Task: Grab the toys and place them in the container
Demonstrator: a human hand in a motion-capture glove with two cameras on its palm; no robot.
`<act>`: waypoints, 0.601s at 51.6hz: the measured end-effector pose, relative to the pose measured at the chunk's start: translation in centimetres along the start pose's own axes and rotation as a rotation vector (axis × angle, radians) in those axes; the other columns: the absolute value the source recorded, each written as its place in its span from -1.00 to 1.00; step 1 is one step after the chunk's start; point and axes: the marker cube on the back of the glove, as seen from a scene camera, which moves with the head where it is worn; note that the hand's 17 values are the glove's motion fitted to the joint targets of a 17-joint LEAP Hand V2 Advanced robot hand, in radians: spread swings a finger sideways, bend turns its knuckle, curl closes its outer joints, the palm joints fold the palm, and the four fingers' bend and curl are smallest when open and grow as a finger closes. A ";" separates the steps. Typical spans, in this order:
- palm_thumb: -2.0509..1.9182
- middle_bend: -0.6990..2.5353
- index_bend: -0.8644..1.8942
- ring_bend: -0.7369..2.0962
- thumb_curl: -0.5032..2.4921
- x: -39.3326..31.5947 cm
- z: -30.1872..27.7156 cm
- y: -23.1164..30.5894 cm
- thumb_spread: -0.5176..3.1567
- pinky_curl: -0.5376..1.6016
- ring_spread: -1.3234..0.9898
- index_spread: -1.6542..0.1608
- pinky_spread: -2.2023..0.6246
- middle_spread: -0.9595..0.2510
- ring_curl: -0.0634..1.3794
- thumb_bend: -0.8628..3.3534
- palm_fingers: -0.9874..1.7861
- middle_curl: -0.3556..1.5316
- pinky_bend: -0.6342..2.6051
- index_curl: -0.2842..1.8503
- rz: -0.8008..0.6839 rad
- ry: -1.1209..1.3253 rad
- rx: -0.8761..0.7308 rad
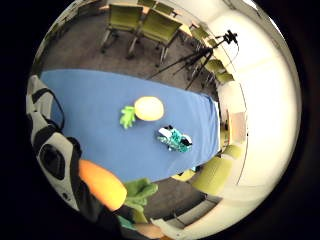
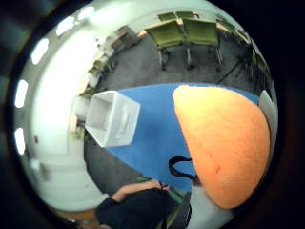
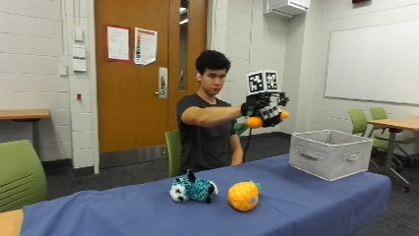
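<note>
Two soft toys lie on the blue tablecloth [image 3: 308, 206] well below the raised black-gloved right hand [image 3: 264, 111]: a teal and black striped plush animal [image 3: 192, 190] and, just beside it, a yellow plush pineapple with green leaves [image 3: 243, 195]. That hand's fingers curl round an orange plush carrot [image 2: 224, 145], held in the air, with the open grey fabric container [image 3: 330, 153] below and to its side.

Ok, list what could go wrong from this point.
1. The gloved right hand holds the orange plush carrot toy high, short of the grey fabric container; released now, it would likely land on the blue tablecloth.
2. The yellow plush pineapple lies near the table's front edge and could roll off.
</note>
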 end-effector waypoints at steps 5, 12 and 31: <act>0.33 0.11 0.12 0.41 -0.17 -6.9 -2.9 -1.1 -0.21 -0.10 -0.17 0.51 0.21 0.07 -0.16 -0.55 0.64 0.10 -0.14 0.04 -0.244 -0.065 0.024; 0.33 0.12 0.13 0.42 -0.14 -18.0 -5.1 -3.8 -0.22 -0.09 -0.16 0.52 0.22 0.08 -0.17 -0.56 0.63 0.10 -0.13 0.06 -0.303 -0.087 0.043; 0.33 0.14 0.11 0.45 -0.08 -33.9 -3.5 -7.8 -0.21 -0.10 -0.16 0.52 0.22 0.10 -0.19 -0.57 0.61 0.10 -0.12 0.09 -0.436 -0.097 0.013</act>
